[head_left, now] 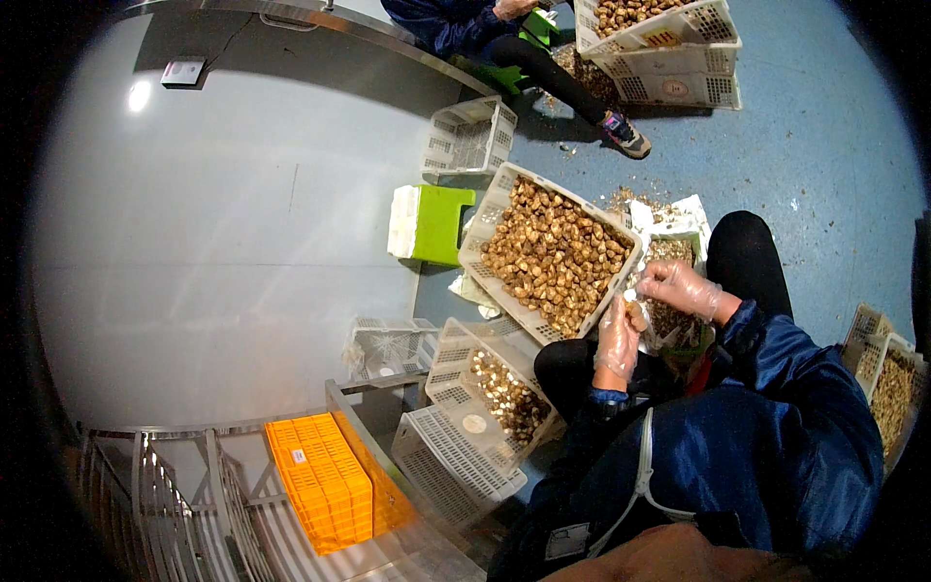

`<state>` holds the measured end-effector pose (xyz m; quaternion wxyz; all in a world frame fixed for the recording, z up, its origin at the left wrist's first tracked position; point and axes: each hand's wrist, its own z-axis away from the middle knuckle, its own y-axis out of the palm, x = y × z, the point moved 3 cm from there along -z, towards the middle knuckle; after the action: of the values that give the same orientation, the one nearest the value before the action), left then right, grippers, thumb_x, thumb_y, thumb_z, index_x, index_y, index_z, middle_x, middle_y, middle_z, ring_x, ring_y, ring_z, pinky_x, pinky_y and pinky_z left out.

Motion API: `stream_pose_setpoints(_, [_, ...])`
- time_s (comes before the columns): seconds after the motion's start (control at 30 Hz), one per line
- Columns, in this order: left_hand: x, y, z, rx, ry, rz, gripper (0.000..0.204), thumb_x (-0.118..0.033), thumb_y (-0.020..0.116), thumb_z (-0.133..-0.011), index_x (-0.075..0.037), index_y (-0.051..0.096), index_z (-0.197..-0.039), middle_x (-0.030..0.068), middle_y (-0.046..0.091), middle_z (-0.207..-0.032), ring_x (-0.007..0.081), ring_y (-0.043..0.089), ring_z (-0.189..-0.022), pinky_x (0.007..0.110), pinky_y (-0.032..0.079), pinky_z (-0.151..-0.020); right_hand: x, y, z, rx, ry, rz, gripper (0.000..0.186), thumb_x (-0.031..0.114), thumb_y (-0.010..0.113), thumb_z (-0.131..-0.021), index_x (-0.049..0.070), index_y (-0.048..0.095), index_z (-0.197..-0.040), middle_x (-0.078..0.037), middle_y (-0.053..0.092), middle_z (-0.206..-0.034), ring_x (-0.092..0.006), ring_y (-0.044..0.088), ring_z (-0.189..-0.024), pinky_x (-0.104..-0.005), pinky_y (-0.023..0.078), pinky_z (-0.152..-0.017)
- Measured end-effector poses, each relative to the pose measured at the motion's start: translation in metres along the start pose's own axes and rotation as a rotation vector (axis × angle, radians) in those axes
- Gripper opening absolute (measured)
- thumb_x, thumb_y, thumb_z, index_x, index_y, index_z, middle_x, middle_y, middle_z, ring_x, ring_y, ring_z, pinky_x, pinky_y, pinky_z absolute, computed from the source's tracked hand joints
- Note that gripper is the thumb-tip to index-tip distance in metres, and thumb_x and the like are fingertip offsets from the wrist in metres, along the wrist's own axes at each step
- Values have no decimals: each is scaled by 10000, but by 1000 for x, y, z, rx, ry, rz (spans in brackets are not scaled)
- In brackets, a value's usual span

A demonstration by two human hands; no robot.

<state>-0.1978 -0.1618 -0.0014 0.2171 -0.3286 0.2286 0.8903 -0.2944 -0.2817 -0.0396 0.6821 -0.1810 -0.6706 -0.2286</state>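
Note:
I sit with both hands in clear plastic gloves over a container of scraps (671,320) between my knees. My left hand (617,347) is closed around a small brown mushroom (635,315). Close above it, my right hand (683,288) pinches with thumb and fingers near a small white piece (630,294); whether it grips that piece or a small tool is too small to tell. In front of my hands, a tilted white crate (472,254) is heaped with brown mushrooms (558,247). By my left knee, another white crate (448,373) holds paler, trimmed-looking pieces (509,396).
A green stool (441,225) and an empty-looking white crate (469,138) stand along the wall. An orange crate (315,480) sits on a metal rack at lower left. Across from me sits another person (558,73) beside stacked crates (669,78). More crates (887,378) stand at right.

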Motion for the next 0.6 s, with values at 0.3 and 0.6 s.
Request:
stream_pose_setpoints(0.3, [-14,7,14,74,-4,-199,309,-338,457,-1020,-55,574,-1064,-34,467,-793,68,427,-687,225,373,-593,-17,-7,-1,47,138,-151,243,229,613,-932,63,542,-769,70,461,-714,-40,402,-687,-252,381,-606])
stream_pose_setpoints(0.6, [10,-24,-41,415,-127,267,329,-373,392,-1022,-81,540,-1047,7,538,-739,127,490,-624,235,373,-510,-17,-12,-4,-153,168,-84,280,234,618,-916,81,499,-713,71,416,-666,-48,365,-649,-254,354,-579])
